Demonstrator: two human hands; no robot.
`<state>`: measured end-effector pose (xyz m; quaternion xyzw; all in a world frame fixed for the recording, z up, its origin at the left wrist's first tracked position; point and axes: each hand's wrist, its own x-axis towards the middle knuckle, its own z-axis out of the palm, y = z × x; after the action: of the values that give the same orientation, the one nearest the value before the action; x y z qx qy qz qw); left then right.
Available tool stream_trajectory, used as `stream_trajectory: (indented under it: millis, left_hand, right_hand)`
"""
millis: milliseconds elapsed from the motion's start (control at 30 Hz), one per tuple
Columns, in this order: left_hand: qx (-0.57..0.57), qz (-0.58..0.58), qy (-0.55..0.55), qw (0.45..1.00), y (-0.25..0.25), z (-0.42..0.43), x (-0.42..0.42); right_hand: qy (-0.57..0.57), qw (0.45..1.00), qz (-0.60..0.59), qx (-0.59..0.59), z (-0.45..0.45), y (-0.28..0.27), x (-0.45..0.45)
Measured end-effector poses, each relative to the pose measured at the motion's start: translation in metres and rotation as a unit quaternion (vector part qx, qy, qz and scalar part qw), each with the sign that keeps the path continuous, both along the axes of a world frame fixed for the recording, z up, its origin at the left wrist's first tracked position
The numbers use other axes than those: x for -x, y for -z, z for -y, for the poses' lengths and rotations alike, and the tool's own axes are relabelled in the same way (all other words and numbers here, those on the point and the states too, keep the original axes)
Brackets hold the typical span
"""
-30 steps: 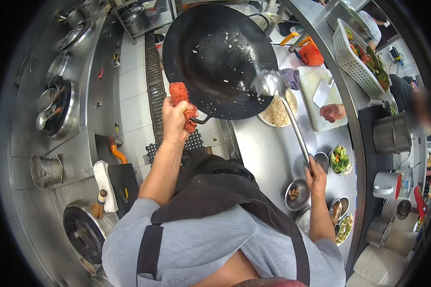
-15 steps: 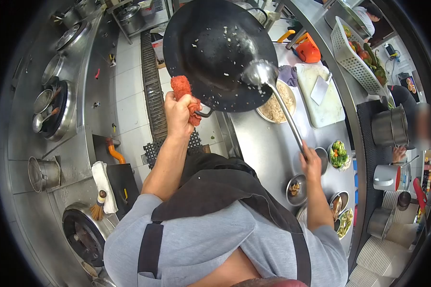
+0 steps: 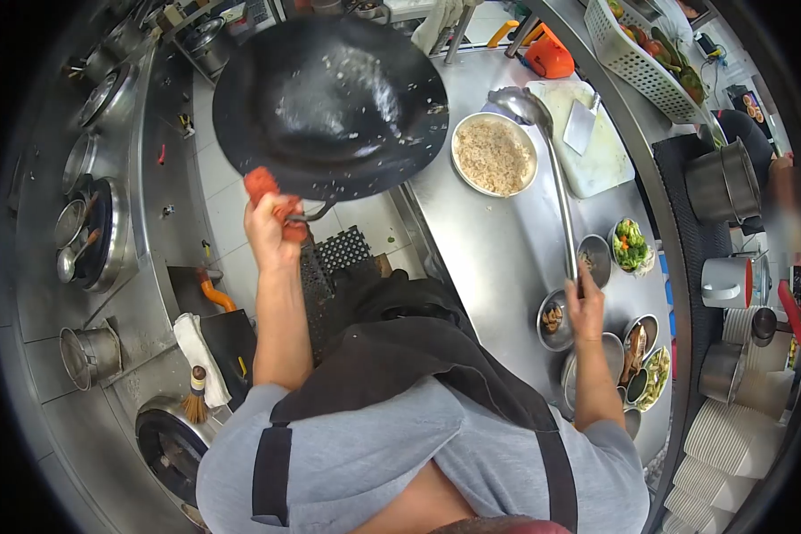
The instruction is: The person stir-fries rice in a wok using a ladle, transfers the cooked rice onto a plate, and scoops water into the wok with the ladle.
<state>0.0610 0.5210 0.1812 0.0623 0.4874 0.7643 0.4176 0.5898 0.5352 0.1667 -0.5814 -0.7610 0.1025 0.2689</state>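
Note:
My left hand [image 3: 271, 233] is closed around a red cloth [image 3: 260, 183] at the loop handle of a large black wok [image 3: 329, 133]. The wok hangs tilted above the floor, left of the steel counter, with white grains stuck to its inside. In my right hand [image 3: 585, 307] is the long handle of a metal ladle [image 3: 560, 191]. The ladle's bowl lies over a dark cloth [image 3: 500, 100] beside the cutting board. Cooked rice [image 3: 496, 158] fills a round bowl [image 3: 457, 167] on the counter, between the wok and the ladle.
A white cutting board [image 3: 601, 173] holds a cleaver [image 3: 580, 126]. Near my right arm stand a bowl of vegetables [image 3: 631, 249] and several metal bowls of ingredients. A stove [image 3: 120, 311] lines the left side. Another person's arm [image 3: 781, 182] shows beyond the shelf at right.
The wok has swung left and away from the counter, uncovering the rice bowl. The ladle has left the wok and moved right, toward the cutting board.

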Motion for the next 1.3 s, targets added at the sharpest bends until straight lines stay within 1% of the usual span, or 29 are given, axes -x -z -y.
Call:
stream_trajectory:
  millis: [67,100,133,200,233,267,333,400,433,467,533,600,633,667,700,733,767,800,833,900,933,967,1000,1033,1133,1167,1200,1267,1300]
  left_hand:
    - [0.040,0.033,0.020,0.998,0.022,0.030,0.022]
    - [0.051,0.030,0.019,0.998,0.017,0.046,0.021]
    - [0.060,0.027,0.018,0.998,0.011,0.062,0.021]
    - [0.073,0.046,0.062,0.994,0.035,0.096,0.041]
    - [0.072,0.041,0.026,0.996,0.046,0.109,0.044]
    - [0.071,0.038,-0.011,0.997,0.051,0.125,0.046]
    - [0.087,0.041,-0.040,0.995,0.038,0.159,0.046]
    - [0.119,0.066,-0.063,0.989,0.035,0.199,0.049]
    - [0.092,0.061,-0.105,0.988,0.044,0.222,0.054]
    - [0.069,0.056,-0.150,0.985,0.054,0.247,0.059]
    - [0.064,0.085,-0.208,0.972,0.048,0.300,0.055]
    - [0.061,0.046,-0.248,0.966,0.049,0.350,0.048]
    - [0.124,0.040,-0.258,0.957,0.022,0.365,0.033]
    - [0.094,0.024,-0.285,0.954,0.025,0.381,0.024]
    - [0.066,0.008,-0.324,0.944,0.029,0.393,0.012]
    - [0.103,0.040,-0.341,0.933,0.043,0.406,-0.001]
    - [0.044,-0.026,-0.401,0.915,0.018,0.396,-0.018]
    - [0.071,-0.002,-0.438,0.896,0.027,0.406,-0.028]
    - [0.075,0.020,-0.454,0.888,0.022,0.412,-0.039]
    - [0.046,0.031,-0.517,0.854,0.040,0.428,-0.059]
    - [0.049,0.037,-0.566,0.822,0.038,0.410,-0.072]
    - [0.035,0.042,-0.589,0.806,0.037,0.412,-0.073]
    - [0.023,0.039,-0.604,0.796,0.032,0.403,-0.076]
    - [0.017,0.049,-0.644,0.763,0.022,0.394,-0.077]
    - [0.000,0.049,-0.698,0.714,0.015,0.394,-0.076]
    - [-0.020,0.046,-0.711,0.701,0.063,0.437,-0.070]
    - [-0.024,0.042,-0.721,0.692,0.072,0.453,-0.059]
    - [-0.022,0.079,-0.752,0.654,0.079,0.459,-0.037]
    - [-0.032,0.069,-0.772,0.631,0.094,0.466,-0.022]
  right_hand:
    - [0.053,0.991,-0.026,0.118,0.013,-0.006,0.043]
    - [0.050,0.984,-0.081,0.152,0.016,0.008,0.057]
    - [0.039,0.975,-0.133,0.174,0.022,0.022,0.074]
    - [-0.011,0.958,-0.193,0.211,0.037,0.025,0.121]
    - [-0.054,0.947,-0.228,0.221,0.044,0.023,0.145]
    - [-0.087,0.948,-0.189,0.240,0.049,0.021,0.164]
    - [-0.144,0.936,-0.133,0.293,0.055,0.035,0.193]
    - [-0.240,0.933,-0.125,0.238,0.064,0.048,0.218]
    - [-0.261,0.915,-0.100,0.291,0.068,0.039,0.232]
    - [-0.278,0.909,-0.094,0.297,0.072,0.039,0.243]
    - [-0.345,0.886,-0.064,0.304,0.081,0.040,0.260]
    - [-0.380,0.867,-0.032,0.321,0.091,0.035,0.276]
    - [-0.394,0.863,-0.032,0.316,0.096,0.040,0.286]
    - [-0.419,0.851,-0.028,0.315,0.101,0.047,0.298]
    - [-0.442,0.845,-0.026,0.300,0.098,0.049,0.310]
    - [-0.471,0.834,-0.026,0.286,0.095,0.053,0.319]
    - [-0.478,0.822,-0.007,0.309,0.095,0.049,0.335]
    - [-0.521,0.804,-0.015,0.286,0.093,0.052,0.349]
    - [-0.542,0.788,-0.018,0.292,0.091,0.065,0.360]
    - [-0.578,0.758,0.001,0.302,0.088,0.078,0.380]
    - [-0.595,0.743,0.015,0.307,0.067,0.066,0.393]
    - [-0.622,0.721,0.034,0.303,0.068,0.052,0.413]
    - [-0.631,0.704,0.035,0.325,0.057,0.049,0.429]
    - [-0.647,0.679,0.034,0.345,0.046,0.046,0.446]
    - [-0.707,0.616,0.015,0.347,0.036,0.060,0.494]
    - [-0.731,0.602,0.031,0.320,0.070,0.078,0.508]
    - [-0.741,0.592,0.032,0.315,0.087,0.080,0.527]
    - [-0.780,0.550,0.017,0.298,0.099,0.074,0.559]
    - [-0.774,0.555,0.074,0.295,0.103,0.069,0.574]
